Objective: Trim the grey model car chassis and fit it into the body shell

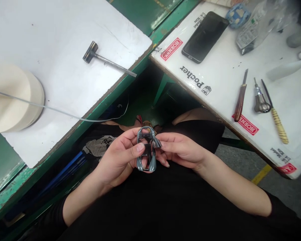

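Observation:
Over my lap I hold a small grey model car body (146,149) between both hands. My left hand (117,157) is closed round its left side, thumb pressed on its middle. My right hand (182,150) is closed at its right side, fingertips pinching a small dark part (157,143) against the body.
A white-topped green bench (65,57) at the left carries a metal T-handled tool (107,60), a cream spool (12,97) and a thin wire (60,112). A white board (228,83) at the right holds a black phone (204,36), a knife (240,97), an awl (260,100) and a file (277,117).

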The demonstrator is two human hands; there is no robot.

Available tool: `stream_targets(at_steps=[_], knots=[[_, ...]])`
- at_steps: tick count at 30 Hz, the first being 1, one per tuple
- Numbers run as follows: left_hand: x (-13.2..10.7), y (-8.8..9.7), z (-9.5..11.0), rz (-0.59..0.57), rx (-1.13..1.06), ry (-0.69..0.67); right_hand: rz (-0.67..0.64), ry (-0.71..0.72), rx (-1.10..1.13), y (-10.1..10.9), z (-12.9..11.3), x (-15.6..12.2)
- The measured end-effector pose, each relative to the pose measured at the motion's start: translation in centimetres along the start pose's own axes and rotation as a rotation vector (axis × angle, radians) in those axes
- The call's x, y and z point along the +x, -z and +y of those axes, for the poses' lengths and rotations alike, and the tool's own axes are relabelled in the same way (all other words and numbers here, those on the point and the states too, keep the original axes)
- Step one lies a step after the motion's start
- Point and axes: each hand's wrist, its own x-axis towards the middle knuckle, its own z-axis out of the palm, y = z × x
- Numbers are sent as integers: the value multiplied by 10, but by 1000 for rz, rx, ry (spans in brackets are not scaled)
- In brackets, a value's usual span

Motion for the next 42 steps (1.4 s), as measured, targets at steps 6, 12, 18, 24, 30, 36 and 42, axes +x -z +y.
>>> stream_targets(at_steps=[6, 12, 18, 24, 30, 36, 42], knots=[[-3, -3, 8, -58, 82, -28, 115, 212, -211, -8, -18, -12], [-4, -5, 6, -85, 84, -21, 169, 273, -407, -18, -24, -13], [-5, -1, 5, -67, 145, -87, 163, 271, -395, -23, -26, -15], [-4, -1, 7, -74, 103, -50, 196, 237, -408, -25, -26, -17], [-2, -1, 9, -95, 37, 28, 231, 325, -437, -25, -22, -13], [0, 1, 8, -98, 50, 1, 217, 317, -372, -27, -20, -11], [0, 1, 5, -121, 107, -96, 159, 226, -302, -31, -23, -9]])
